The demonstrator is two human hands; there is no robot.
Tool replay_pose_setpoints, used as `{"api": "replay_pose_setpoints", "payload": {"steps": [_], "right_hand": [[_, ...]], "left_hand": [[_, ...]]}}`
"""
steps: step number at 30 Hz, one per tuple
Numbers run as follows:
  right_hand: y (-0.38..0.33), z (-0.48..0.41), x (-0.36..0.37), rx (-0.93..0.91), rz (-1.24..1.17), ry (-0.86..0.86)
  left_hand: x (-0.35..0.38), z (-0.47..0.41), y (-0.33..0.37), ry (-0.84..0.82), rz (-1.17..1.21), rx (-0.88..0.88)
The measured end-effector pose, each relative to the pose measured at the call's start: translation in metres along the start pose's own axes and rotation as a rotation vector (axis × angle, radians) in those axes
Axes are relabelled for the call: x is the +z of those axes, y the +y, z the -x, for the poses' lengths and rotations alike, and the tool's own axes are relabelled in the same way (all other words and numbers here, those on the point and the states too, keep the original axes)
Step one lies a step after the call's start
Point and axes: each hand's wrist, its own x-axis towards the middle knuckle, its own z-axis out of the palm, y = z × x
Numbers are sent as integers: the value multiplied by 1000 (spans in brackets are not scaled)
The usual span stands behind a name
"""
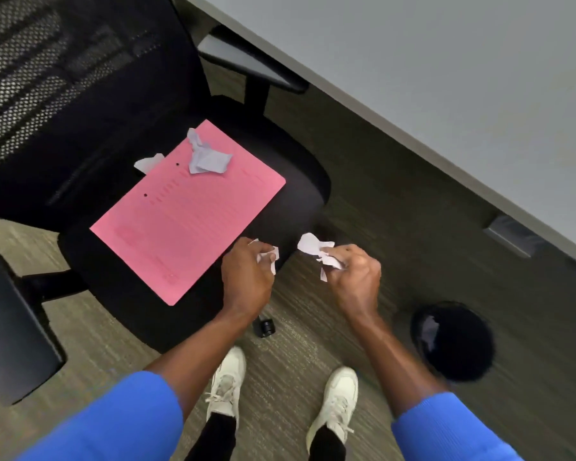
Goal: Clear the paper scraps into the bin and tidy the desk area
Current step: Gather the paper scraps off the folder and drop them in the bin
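Head view, looking down past blue sleeves and white shoes [336, 404] to a carpeted floor [373, 194]. Left hand [246, 277] closed around a small wad of white paper [269, 257], fingers [273, 257] curled tight over it above the front edge of a black office chair [280, 207]. Right hand [356, 277] likewise clenched on a larger torn scrap [311, 244], part of it sticking out past the knuckles.

On the chair seat, a pink folder [187, 221] lying flat, with a crumpled white scrap [207, 158] resting on its far corner and another, smaller piece [148, 163] poking out beside its far edge. Round black bin [453, 341] on the floor just right of the right shoe, something pale already inside. Grey surface [446, 78] running across the upper right, bare as far as visible.

Step in hand, by the look of it: carrying both handfuls over to the bin. Best done with fists kept closed until directly above the opening, right hand first as the nearer one, then released low so loose shreds cannot drift onto the carpet. Two scraps on the chair left to collect afterwards, then the folder to put away.
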Motion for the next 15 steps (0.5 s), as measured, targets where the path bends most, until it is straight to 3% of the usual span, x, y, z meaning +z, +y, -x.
{"api": "replay_pose_setpoints", "payload": {"steps": [15], "right_hand": [[235, 83, -127, 623, 121, 116]], "left_hand": [[232, 105, 86, -411, -106, 58]]}}
